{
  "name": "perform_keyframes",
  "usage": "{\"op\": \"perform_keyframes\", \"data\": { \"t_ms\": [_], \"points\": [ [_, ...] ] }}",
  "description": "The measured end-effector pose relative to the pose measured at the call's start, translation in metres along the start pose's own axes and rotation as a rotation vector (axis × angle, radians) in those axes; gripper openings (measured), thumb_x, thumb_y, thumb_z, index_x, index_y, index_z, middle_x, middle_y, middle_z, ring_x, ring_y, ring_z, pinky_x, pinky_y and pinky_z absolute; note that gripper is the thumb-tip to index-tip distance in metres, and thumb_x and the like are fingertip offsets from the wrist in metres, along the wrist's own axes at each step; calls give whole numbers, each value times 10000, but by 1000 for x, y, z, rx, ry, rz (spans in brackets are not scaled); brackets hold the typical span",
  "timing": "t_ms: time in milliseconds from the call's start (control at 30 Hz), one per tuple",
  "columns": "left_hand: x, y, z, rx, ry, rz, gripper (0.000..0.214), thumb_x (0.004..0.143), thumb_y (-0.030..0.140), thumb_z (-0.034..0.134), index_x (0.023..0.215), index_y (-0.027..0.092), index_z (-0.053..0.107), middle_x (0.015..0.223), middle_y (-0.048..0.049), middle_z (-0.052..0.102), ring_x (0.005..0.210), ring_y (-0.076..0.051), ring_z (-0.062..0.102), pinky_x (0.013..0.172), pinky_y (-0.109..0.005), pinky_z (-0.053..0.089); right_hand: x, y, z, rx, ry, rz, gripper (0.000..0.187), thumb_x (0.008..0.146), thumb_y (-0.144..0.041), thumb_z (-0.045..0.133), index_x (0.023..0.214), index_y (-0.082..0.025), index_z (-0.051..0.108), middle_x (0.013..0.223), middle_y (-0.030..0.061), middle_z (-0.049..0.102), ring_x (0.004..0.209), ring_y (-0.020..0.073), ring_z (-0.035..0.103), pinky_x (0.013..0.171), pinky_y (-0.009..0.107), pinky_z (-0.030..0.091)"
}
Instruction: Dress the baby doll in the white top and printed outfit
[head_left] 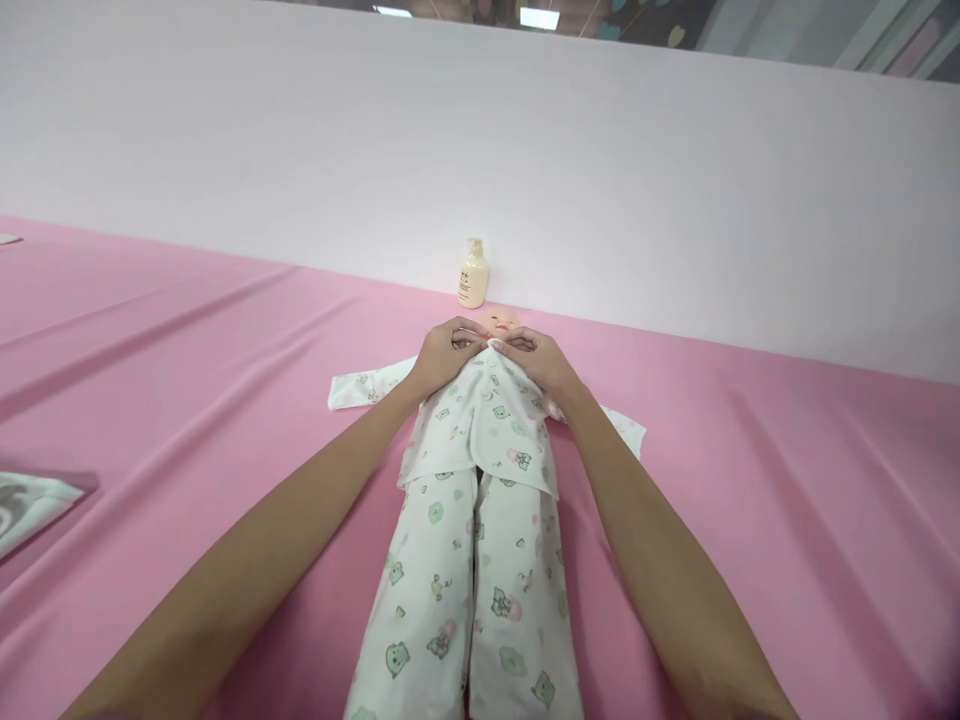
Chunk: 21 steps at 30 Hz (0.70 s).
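Observation:
A baby doll [501,320] lies on its back on the pink sheet, dressed in a white printed jacket [499,425] and matching trousers [517,590]. My left hand [450,352] pinches the jacket's collar edge near the doll's neck. Opposite it, my right hand [536,358] grips the other side of the collar, fingertips close to those of my left. The jacket's front edges overlap down the middle, and its sleeves spread out to both sides. My hands hide the doll's neck and whatever fastening lies between my fingertips.
A cream pump bottle [473,275] stands behind the doll's head against the white wall [480,150]. The pink sheet [225,370] has long folds on the left. White cloth [34,505] with a grey pattern lies at the left edge.

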<state>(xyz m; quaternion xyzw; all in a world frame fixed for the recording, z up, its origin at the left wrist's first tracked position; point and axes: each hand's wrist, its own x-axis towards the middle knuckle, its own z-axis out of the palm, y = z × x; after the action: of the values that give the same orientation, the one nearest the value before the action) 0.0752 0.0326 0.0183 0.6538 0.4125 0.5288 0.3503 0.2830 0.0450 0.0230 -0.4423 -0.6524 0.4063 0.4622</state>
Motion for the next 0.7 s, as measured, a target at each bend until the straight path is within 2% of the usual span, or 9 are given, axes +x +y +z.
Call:
{"op": "perform_keyframes", "data": {
  "t_ms": [367,533,700],
  "points": [
    [0,5,2,26,32,-3,168,830,207,742,988,194,688,1020,-67,832,969,-225,774,899,-332,571,0,-4,0,-6,-19,63,332,737,-423,933,940,-215,771,1007,60,809,980,211,745,944,365,606],
    [-1,5,-2,29,-35,-22,210,861,244,741,1066,210,714,1053,-54,829,992,-227,765,900,-341,568,-2,-6,1,-69,-16,18,398,767,-490,908,1018,-221,758,1041,54,798,997,198,727,974,352,571],
    [0,8,-6,43,-113,3,248,877,298,748,1103,198,729,1080,-72,820,930,-205,729,823,-322,536,-4,-9,1,-159,-1,24,413,775,-520,887,1029,-224,751,1046,59,793,1030,221,717,962,363,564]
  ]
}}
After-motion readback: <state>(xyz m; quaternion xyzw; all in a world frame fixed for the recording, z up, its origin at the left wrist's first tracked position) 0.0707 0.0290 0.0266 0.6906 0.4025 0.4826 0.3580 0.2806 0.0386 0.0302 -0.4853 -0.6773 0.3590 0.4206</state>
